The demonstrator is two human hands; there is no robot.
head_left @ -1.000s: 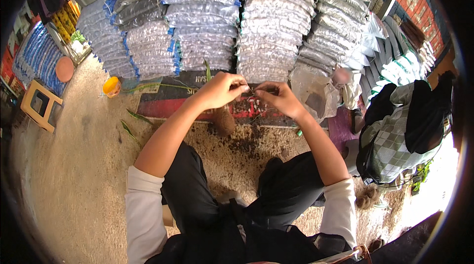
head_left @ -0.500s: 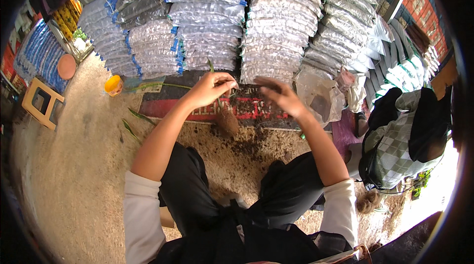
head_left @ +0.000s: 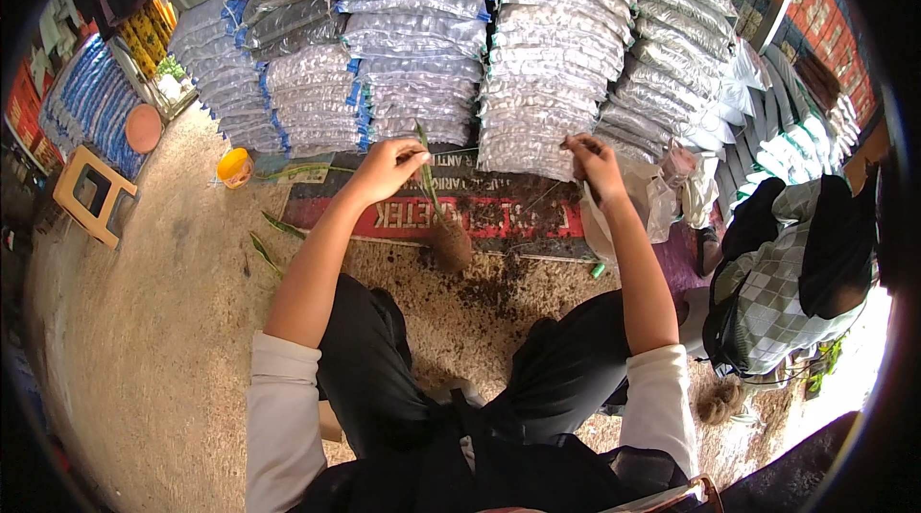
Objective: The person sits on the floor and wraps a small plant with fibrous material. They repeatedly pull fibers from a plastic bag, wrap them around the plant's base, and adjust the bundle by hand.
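Note:
A long green leaf rises from a round brown, soil-like root ball. My left hand is closed, its thumb and fingertips pinching at the leaf above the ball. Off to the right, my right hand is closed too, with dirt-darkened fingertips pressed together. A thin, pale thread runs faintly from near my left fingertips toward my right hand. The ball sits at the near edge of a red and black printed board, with dark soil scattered beside it.
Stacks of clear plastic-wrapped packs stand beyond the board. At left are a yellow tub, cut leaves and a tan stool. To the right lie a small green spool, a plastic bag and a checkered bag.
My right hand has moved right, away from my left, and its fingers have closed. My left hand has shifted slightly left, baring more of the leaf.

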